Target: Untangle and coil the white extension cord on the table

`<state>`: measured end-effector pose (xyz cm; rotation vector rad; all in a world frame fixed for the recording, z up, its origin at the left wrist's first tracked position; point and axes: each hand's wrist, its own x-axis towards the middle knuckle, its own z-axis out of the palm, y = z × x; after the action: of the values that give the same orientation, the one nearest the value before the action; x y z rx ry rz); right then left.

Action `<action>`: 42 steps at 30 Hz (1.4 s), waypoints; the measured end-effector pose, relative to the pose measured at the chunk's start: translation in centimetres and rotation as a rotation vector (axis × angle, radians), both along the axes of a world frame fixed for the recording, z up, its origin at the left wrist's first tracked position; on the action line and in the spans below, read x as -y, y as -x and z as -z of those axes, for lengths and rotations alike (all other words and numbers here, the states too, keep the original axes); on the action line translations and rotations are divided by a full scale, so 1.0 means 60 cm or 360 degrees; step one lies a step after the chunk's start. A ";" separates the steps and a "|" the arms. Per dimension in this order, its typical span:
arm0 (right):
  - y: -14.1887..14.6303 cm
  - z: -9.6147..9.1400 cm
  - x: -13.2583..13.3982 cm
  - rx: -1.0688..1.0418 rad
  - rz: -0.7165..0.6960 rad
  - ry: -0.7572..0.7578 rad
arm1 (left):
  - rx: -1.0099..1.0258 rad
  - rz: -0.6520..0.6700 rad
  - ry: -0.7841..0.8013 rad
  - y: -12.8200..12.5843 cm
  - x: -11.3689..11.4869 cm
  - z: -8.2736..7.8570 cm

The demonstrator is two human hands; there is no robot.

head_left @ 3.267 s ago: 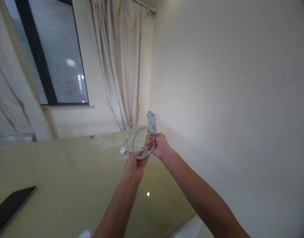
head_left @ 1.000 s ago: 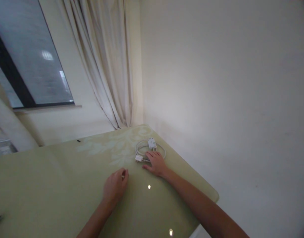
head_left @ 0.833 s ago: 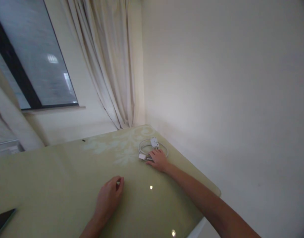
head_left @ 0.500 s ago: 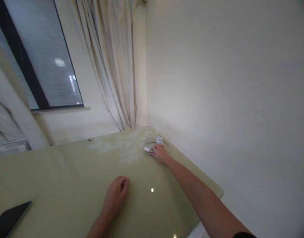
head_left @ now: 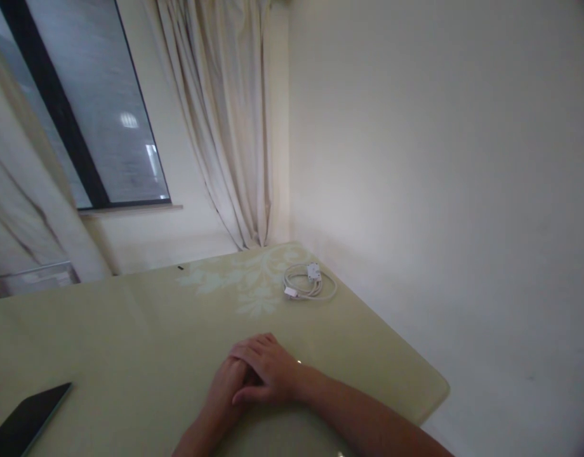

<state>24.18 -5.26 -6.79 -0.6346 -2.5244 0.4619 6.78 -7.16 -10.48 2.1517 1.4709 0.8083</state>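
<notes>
A white charger with its cable coiled in a loop (head_left: 308, 284) lies on the pale green glass table (head_left: 130, 330) near the far right corner, untouched. My right hand (head_left: 268, 371) lies palm down on top of my left hand (head_left: 228, 390) on the table, well short of the charger. The right hand's fingers are stretched flat and hold nothing. My left hand's fingers are mostly covered by the right hand.
A dark tablet (head_left: 28, 422) lies at the table's near left edge. A cream curtain (head_left: 230, 120) hangs in the corner beside a window (head_left: 92, 101). A plain wall (head_left: 439, 190) runs along the table's right side.
My right hand let go of the coiled charger at the far corner and drew back to rest over my left hand. The charger stays where it was put down.
</notes>
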 end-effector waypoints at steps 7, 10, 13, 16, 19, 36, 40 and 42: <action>-0.013 -0.003 -0.016 -0.0063 -0.0017 0.0019 | -0.0256 0.0271 -0.0193 0.009 0.008 -0.016; -0.011 -0.006 -0.013 -0.0096 -0.0037 0.0026 | -0.0470 0.0317 -0.0218 0.016 0.006 -0.014; -0.007 -0.003 -0.016 -0.0088 -0.0049 0.0074 | -0.0553 0.0469 -0.0288 0.021 0.009 -0.019; -0.002 0.007 -0.027 0.0002 -0.0118 0.0135 | -0.0487 0.0644 -0.0401 0.016 0.020 -0.036; 0.000 0.019 -0.036 0.0056 -0.0163 0.0174 | -0.0404 0.0673 -0.0448 0.005 0.031 -0.053; -0.052 0.010 -0.067 0.0160 0.0085 -0.0049 | -0.0198 0.0489 -0.0569 -0.027 0.035 -0.051; -0.127 -0.021 -0.119 0.0036 0.0823 -0.0144 | -0.0179 0.0305 -0.0744 -0.016 0.023 -0.035; -0.162 -0.029 -0.150 0.0256 0.1227 -0.0143 | -0.0186 0.0278 -0.0782 -0.014 0.019 -0.028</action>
<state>33.91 3.76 -5.04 -1.5543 -2.1834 0.0135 7.64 -8.30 -8.78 2.6819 1.2022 1.0816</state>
